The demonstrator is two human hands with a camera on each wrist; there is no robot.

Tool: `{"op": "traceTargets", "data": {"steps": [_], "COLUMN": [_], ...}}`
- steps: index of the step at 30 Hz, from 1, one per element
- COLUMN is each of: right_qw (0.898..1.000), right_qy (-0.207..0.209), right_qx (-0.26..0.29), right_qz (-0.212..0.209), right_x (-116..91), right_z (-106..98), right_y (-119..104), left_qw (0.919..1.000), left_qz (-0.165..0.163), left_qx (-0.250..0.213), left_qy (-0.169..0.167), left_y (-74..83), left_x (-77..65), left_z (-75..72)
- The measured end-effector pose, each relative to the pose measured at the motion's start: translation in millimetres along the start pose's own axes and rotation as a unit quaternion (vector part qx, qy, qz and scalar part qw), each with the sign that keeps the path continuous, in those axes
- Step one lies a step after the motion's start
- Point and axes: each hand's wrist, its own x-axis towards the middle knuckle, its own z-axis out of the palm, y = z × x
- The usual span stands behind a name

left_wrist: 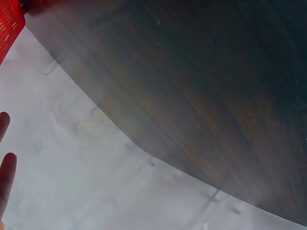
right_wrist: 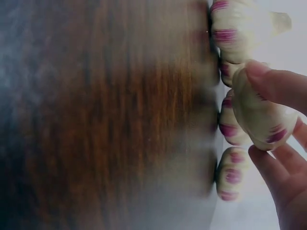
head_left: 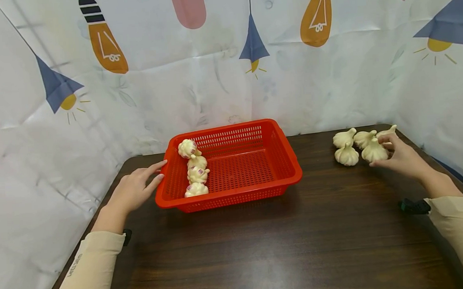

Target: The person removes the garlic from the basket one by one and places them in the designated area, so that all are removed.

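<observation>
At the back right of the table, my right hand [head_left: 403,158] pinches a garlic bulb [head_left: 375,150] between thumb and fingers. The right wrist view shows the thumb on one side of this white, purple-streaked bulb [right_wrist: 261,112] and fingertips on the other. Several more garlic bulbs [head_left: 346,154] stand close beside it. My left hand [head_left: 132,189] is at the left end of a red plastic basket [head_left: 234,192], fingertips at its rim and not curled round it. Inside, several garlic bulbs [head_left: 197,175] lie in a row along the left side. Only fingertips [left_wrist: 6,177] of the left hand show in the left wrist view.
The dark wooden table [head_left: 254,249] spreads in front of the basket and between it and the right-hand bulbs. A white patterned cloth [head_left: 220,83] hangs behind the table and along its sides.
</observation>
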Motion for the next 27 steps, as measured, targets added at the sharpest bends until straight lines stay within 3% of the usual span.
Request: {"op": "traceTargets", "data": {"steps": [4,16,27], "right_qw": [1.000,0.999,0.999], "right_qy": [-0.019,-0.013,-0.042], "right_qx": [0.000,-0.036,-0.024], "right_qz": [0.005,-0.027,-0.008], "right_x": [4.2,5.6,9.6], "right_z": [-0.5,4.8,3.4], "right_y": [3.2,12.3,11.4], "left_qw": [1.0000,1.0000,1.0000], "left_qz": [0.002,-0.001,-0.001], "left_qx": [0.000,-0.004,-0.003], "left_qy": [0.004,0.003,0.005], "left_y": [0.0,0.6,0.6], "left_x": [0.3,-0.2,-0.6], "left_z": [-1.1,0.9,2.0]}}
